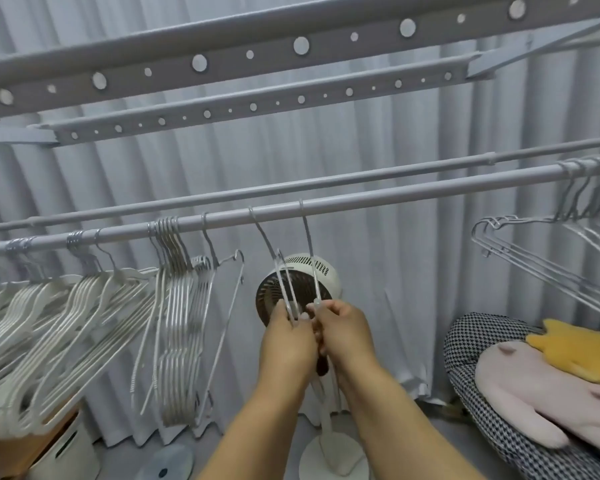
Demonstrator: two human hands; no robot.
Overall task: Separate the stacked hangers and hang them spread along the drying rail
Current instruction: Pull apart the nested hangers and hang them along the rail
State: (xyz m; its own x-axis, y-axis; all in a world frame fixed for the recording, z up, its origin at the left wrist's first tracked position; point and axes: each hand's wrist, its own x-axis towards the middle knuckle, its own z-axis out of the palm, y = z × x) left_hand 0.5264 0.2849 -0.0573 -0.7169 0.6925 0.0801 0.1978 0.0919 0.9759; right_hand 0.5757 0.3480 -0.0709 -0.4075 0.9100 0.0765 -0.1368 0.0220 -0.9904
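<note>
A grey drying rail (395,192) runs across the view, rising to the right. Two thin white hangers hook on it near the middle: one hanger (262,233) held low by my left hand (288,344), the other hanger (307,237) held low by my right hand (343,336). Both hands meet in front of a fan, fingers closed on the hanger wires. A tight stack of silver hangers (177,306) hangs left of centre, with a single hanger (222,306) beside it. More white hangers (49,323) crowd the far left, and several silver hangers (568,244) bunch at the far right.
A white standing fan (300,282) is right behind my hands, its base (329,459) on the floor. A perforated upper rack (201,64) hangs overhead. Grey curtains back everything. A checked cushion (482,393) with pink and yellow plush sits at right; white boxes (63,455) stand at lower left.
</note>
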